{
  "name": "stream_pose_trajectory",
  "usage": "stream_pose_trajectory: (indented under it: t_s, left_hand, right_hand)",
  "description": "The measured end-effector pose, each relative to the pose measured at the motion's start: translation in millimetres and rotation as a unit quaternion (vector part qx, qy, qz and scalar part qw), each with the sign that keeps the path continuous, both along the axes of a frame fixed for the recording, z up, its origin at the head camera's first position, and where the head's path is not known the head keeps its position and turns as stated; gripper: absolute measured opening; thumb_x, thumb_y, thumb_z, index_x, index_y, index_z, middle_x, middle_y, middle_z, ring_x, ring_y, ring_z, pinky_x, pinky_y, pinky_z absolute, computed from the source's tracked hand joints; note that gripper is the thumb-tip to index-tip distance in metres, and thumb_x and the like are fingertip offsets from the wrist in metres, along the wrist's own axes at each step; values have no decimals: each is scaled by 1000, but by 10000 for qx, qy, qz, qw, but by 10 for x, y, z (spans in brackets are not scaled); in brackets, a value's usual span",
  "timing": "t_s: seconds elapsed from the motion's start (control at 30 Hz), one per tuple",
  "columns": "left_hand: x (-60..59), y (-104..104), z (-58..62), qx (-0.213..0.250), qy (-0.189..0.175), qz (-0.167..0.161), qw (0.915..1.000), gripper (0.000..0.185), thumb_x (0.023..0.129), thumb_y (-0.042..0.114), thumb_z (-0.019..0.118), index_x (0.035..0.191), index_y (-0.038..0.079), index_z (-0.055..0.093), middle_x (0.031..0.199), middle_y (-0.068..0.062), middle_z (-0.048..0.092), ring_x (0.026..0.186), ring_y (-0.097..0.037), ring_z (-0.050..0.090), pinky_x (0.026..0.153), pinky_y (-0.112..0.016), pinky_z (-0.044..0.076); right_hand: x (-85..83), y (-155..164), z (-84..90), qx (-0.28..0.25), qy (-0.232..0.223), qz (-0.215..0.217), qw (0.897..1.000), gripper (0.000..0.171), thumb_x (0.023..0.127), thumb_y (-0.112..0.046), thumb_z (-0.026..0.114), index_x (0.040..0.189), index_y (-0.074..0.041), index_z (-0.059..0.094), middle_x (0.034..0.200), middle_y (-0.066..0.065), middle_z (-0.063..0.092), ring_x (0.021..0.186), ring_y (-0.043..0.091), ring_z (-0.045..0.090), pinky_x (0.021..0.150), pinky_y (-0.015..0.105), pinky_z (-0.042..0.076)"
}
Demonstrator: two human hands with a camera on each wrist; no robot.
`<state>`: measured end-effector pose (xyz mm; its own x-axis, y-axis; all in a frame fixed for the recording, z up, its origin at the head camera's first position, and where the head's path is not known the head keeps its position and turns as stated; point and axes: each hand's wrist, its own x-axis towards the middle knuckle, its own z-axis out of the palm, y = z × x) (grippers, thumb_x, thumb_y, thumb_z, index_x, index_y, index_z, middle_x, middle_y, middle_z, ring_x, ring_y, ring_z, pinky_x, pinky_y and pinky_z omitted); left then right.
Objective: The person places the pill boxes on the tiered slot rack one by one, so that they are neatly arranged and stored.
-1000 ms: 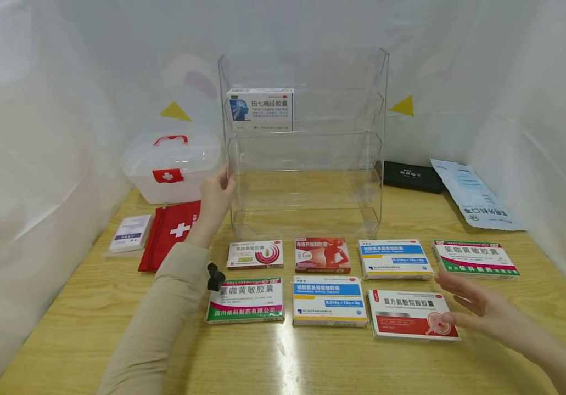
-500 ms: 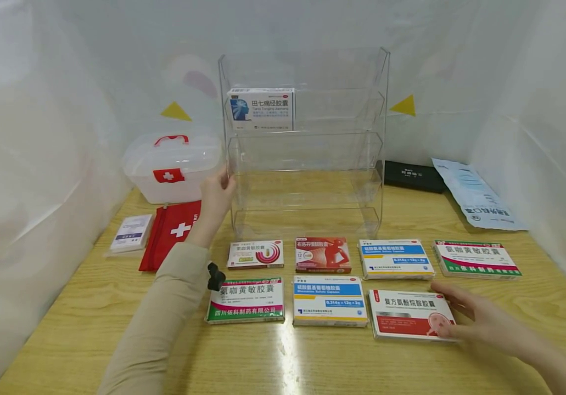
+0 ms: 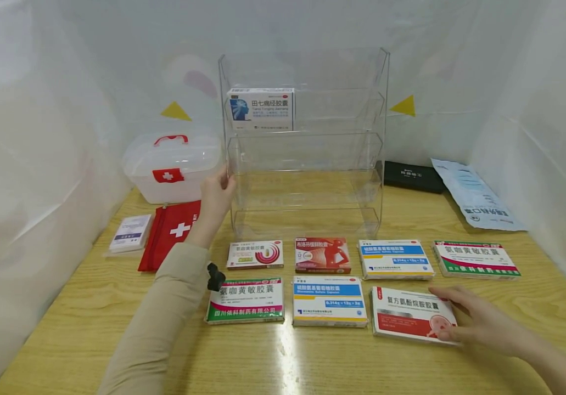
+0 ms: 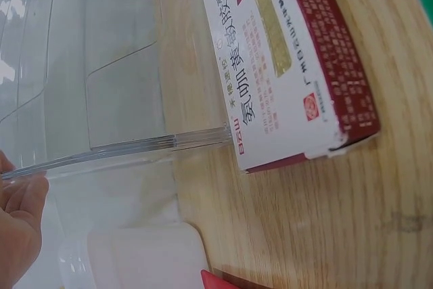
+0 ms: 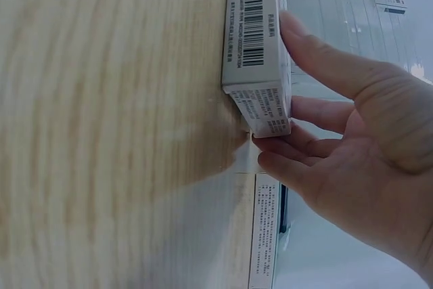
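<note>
My left hand (image 3: 217, 200) pinches the left side edge of a clear tiered display rack (image 3: 307, 216); the left wrist view shows thumb and fingers at that edge. At the front right, my right hand (image 3: 480, 321) grips the right end of a red-and-white medicine box (image 3: 406, 323). In the right wrist view the thumb lies on the face of this box (image 5: 254, 38), with fingers at its far edge and end. A white-and-blue medicine box (image 3: 261, 109) stands in the rack's upper tier, at the left.
Several other medicine boxes lie in two rows, including a red box (image 3: 322, 255) and a green-and-white box (image 3: 245, 302). A first-aid case (image 3: 174, 164) and red pouch (image 3: 169, 236) are at left. A black case (image 3: 411, 177) and mask packet (image 3: 477, 195) lie back right.
My right hand has moved left onto the red-and-white box and taken hold of its right end. The box has shifted and turned slightly. The left hand stays on the rack.
</note>
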<state>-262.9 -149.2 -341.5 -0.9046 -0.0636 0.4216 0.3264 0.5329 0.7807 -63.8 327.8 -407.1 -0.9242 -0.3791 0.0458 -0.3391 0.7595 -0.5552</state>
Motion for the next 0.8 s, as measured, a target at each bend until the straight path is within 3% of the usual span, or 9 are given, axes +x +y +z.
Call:
stream_pose_trajectory:
  t_s: [0.07, 0.33, 0.47, 0.67, 0.8]
  left_hand:
    - [-2, -2, -1, -6, -8, 8, 10000, 40, 96, 12, 51, 135, 7, 51, 132, -16, 57, 113, -29, 60, 93, -40, 51]
    - [-4, -5, -1, -15, 44, 4, 10000, 39, 95, 11, 51, 134, 6, 51, 130, -17, 58, 113, -30, 61, 93, -41, 51]
    - [-4, -4, -3, -21, 44, -17, 10000, 40, 95, 11, 50, 135, 6, 51, 130, -17, 57, 113, -30, 61, 93, -41, 52]
    - [-2, 0, -6, -58, 33, 56, 10000, 39, 95, 11, 51, 134, 6, 52, 128, -17, 58, 108, -29, 63, 91, -41, 53]
    - [7, 4, 4, -41, 10, 51, 10000, 39, 95, 11, 51, 134, 7, 52, 129, -17, 58, 109, -29, 62, 92, -41, 52]
  right_hand:
    - [-4, -10, 22, 108, -20, -19, 9999, 63, 69, -25, 81, 124, -8, 55, 123, 14, 54, 104, -23, 30, 79, 3, 34]
    - [-2, -14, 48, -127, -89, 134, 9998, 60, 70, -26, 81, 120, -12, 50, 114, -7, 50, 101, -15, 40, 82, 3, 39]
    - [1, 4, 53, -289, -229, 68, 9993, 58, 73, -22, 80, 120, -12, 48, 112, -16, 48, 97, -12, 44, 75, 12, 46]
    - [-21, 84, 36, -1185, 134, 383, 9921, 55, 73, 3, 74, 123, 0, 51, 119, -22, 52, 97, -10, 52, 74, 8, 47]
    - [-29, 154, 75, -1499, -197, 243, 9882, 50, 79, 5, 68, 126, 2, 53, 123, -25, 53, 104, -14, 52, 77, 7, 48]
